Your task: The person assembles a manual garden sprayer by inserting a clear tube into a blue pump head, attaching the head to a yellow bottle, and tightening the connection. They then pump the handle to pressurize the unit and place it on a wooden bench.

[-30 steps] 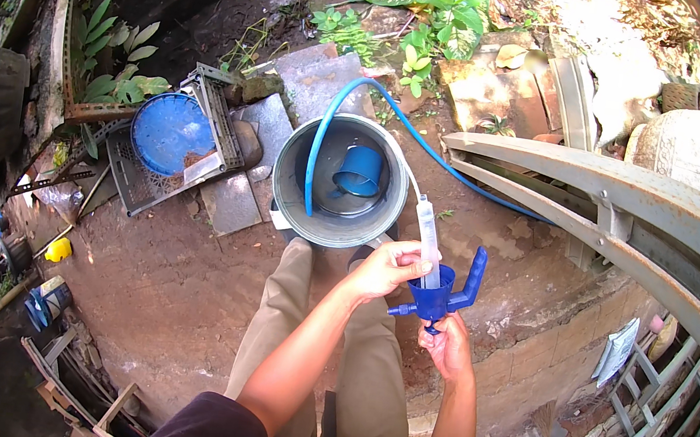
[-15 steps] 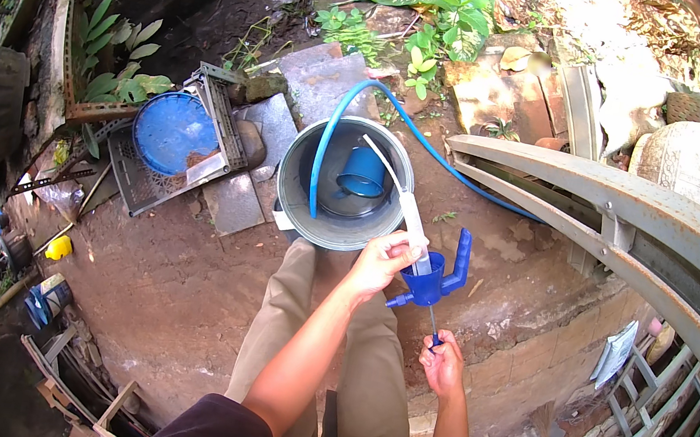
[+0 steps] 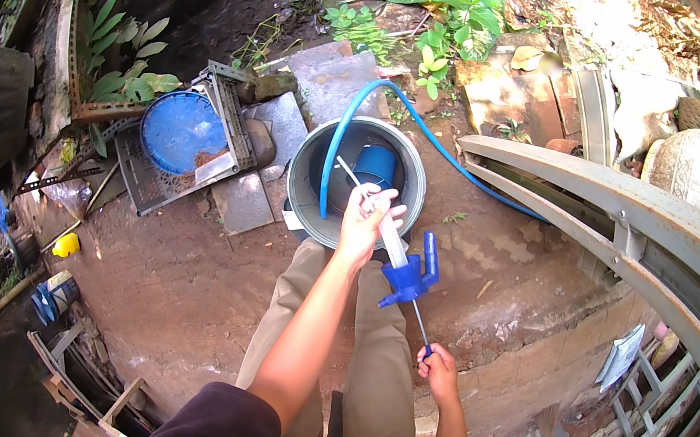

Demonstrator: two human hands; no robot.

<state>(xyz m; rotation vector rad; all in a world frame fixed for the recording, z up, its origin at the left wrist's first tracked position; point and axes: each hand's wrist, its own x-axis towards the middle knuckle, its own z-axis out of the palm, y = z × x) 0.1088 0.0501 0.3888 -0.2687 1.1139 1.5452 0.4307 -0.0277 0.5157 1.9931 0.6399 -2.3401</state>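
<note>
Nearest us, our right hand [image 3: 438, 373] is clenched around the end of a thin rod [image 3: 418, 320] pulled out of a blue pump [image 3: 410, 272]. Farther, our left hand [image 3: 367, 221] grips the pump's white tube [image 3: 391, 240], whose thin tip reaches over a grey bucket [image 3: 304, 195]. A blue hose [image 3: 431, 136] curves into the bucket.

Blue pump [image 3: 409, 278] — grey bucket [image 3: 301, 184]

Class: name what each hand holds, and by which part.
A hand pump: left hand grips its clear barrel; right hand holds the end of its pulled-out plunger rod.
</note>
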